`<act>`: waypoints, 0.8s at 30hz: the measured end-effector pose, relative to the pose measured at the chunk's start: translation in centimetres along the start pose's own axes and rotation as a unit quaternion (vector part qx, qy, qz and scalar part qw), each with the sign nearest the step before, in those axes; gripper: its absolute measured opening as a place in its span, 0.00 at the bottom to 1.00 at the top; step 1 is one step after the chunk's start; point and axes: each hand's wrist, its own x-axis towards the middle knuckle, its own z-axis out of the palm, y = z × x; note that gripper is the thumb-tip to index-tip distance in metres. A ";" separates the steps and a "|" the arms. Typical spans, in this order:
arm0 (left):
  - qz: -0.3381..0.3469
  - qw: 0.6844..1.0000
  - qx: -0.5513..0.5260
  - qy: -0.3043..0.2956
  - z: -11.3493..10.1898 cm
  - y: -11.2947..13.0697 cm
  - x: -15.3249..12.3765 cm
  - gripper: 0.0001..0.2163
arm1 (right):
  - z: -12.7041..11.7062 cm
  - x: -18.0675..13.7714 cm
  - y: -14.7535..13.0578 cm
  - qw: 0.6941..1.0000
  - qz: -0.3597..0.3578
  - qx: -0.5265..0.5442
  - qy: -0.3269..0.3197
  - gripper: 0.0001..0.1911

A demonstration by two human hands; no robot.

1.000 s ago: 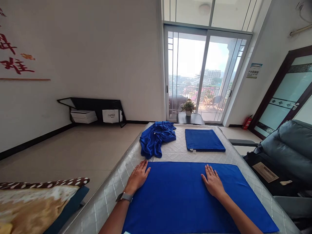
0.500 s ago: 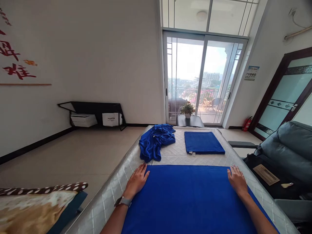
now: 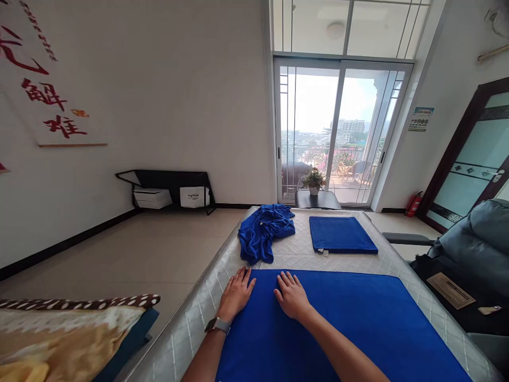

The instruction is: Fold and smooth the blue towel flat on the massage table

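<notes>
A blue towel [image 3: 358, 318] lies spread flat on the quilted silver-white mattress [image 3: 186, 329], its near end running out of view. My left hand [image 3: 235, 292] rests palm down with fingers stretched out at the towel's far left corner. To the right of it, my right hand [image 3: 292, 294] lies flat on the cloth near the far edge, fingers extended. Neither hand grips anything. Beyond them, a crumpled blue towel [image 3: 264, 231] sits at the far left of the mattress. A neatly folded blue towel stack [image 3: 342, 233] with small white tags lies at the far right.
Patterned bedding [image 3: 79, 339] is at the lower left. A dark armchair [image 3: 473, 239] holding a cardboard piece [image 3: 450, 290] stands close on the right. Past the mattress are a chair [image 3: 318, 200] with a potted plant [image 3: 314, 181] and a sliding glass door [image 3: 310, 127].
My right hand has moved left across the towel, from its far right corner to near my left hand. My left hand stays at the far left corner. The view has turned slightly left.
</notes>
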 end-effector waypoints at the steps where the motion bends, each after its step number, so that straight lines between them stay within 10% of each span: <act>1: 0.000 1.000 0.004 -0.008 0.0 0.0 -0.1 0.27 | 0.2 0.2 0.0 1.000 -0.002 -0.001 0.000 0.34; 9: 0.001 1.000 -0.017 -0.011 0.6 -0.6 -0.1 0.26 | -2.5 -3.3 6.5 0.998 0.057 -0.038 0.000 0.34; 24: 0.042 0.999 0.013 0.012 1.0 -0.9 -0.4 0.25 | -8.6 -16.2 29.1 0.932 0.311 -0.166 0.081 0.37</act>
